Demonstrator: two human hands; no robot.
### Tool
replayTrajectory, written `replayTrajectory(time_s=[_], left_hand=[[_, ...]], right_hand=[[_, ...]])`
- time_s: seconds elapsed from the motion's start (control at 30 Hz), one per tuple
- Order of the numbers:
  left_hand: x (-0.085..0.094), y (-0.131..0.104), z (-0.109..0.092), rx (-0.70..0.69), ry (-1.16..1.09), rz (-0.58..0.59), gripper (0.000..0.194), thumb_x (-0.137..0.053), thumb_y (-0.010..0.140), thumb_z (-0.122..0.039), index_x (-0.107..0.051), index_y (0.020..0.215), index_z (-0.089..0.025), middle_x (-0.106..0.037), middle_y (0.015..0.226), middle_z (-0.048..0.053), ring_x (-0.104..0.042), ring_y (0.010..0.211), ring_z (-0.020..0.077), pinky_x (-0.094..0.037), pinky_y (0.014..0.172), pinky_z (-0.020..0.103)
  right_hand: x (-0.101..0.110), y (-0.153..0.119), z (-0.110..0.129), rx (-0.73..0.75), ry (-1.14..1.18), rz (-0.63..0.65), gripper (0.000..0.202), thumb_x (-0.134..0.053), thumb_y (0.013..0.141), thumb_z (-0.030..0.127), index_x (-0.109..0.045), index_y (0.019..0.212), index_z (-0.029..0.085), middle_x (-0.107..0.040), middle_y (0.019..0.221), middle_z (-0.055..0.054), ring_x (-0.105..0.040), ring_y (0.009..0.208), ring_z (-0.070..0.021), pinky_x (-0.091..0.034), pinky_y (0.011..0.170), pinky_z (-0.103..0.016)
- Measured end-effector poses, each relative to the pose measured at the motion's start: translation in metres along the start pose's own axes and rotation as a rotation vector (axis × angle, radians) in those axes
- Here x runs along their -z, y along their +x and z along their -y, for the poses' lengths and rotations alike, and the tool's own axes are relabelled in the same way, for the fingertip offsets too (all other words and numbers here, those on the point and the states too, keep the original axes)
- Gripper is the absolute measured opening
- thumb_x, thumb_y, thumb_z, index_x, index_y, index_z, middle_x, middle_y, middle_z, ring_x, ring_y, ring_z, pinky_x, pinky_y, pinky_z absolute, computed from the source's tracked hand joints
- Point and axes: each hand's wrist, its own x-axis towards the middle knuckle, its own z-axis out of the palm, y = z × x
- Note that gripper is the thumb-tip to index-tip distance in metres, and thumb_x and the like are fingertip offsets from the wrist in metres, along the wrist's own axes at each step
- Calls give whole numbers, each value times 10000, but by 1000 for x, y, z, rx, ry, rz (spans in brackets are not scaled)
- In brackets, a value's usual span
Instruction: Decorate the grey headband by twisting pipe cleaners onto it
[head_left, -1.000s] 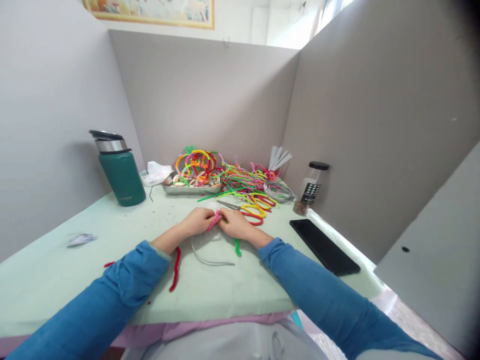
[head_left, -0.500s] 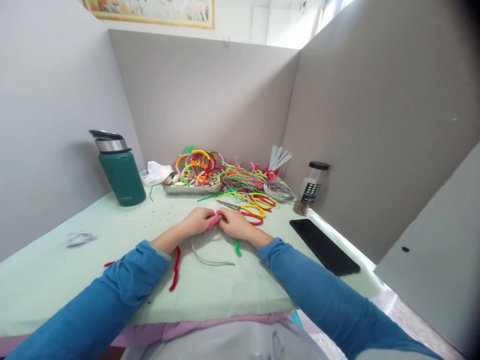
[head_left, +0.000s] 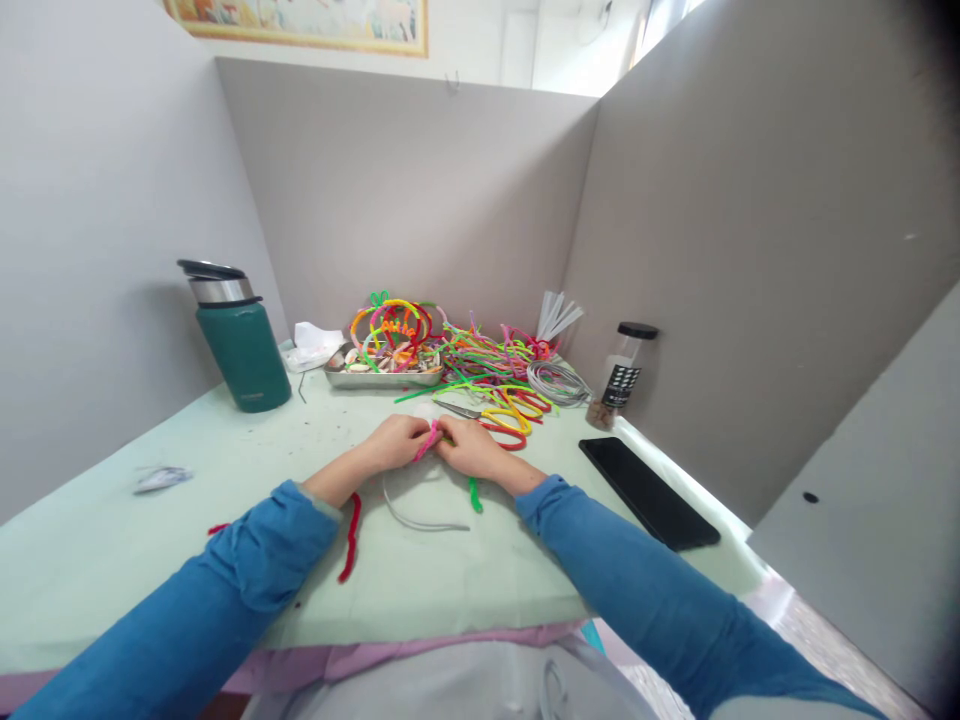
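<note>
Fingertips of my left hand [head_left: 395, 443] and my right hand [head_left: 466, 445] meet over the middle of the table, both closed on a pink pipe cleaner [head_left: 426, 442]. Part of it is hidden by my fingers. A small white round thing [head_left: 427, 411] shows just behind my hands; I cannot make out what it is. Below my right hand a green pipe cleaner end [head_left: 475, 495] sticks out. A grey wire [head_left: 420, 523] curves on the cloth under my hands. Near my left wrist lies a red pipe cleaner [head_left: 350, 540]. Scissors with yellow handles [head_left: 495, 418] rest just beyond my right hand.
A metal tray [head_left: 384, 381] holds colourful pipe cleaner pieces. Beside it lies a heap of pipe cleaners [head_left: 487, 352] and a wire coil [head_left: 559, 384]. A green bottle [head_left: 244, 355] stands left, a clear jar [head_left: 622, 378] right, near a black phone [head_left: 649, 493]. Grey partitions [head_left: 412, 190] surround the table.
Almost nothing differs. Both hands stay in place on the pink pipe cleaner, with at most a slight shift of the fingers.
</note>
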Motion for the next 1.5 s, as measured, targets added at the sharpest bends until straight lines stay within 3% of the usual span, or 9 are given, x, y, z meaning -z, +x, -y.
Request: replayTrajectory(time_s=[1.5], left_hand=[[-1, 0, 0, -11, 24, -3, 425, -355, 830, -458, -603, 667, -153, -614, 637, 34, -463, 584, 130, -284, 542, 226]], right_hand=[[-1, 0, -1, 12, -8, -1, 146, -492, 803, 237, -574, 898, 163, -642, 830, -45, -547, 715, -149, -338, 614, -236]])
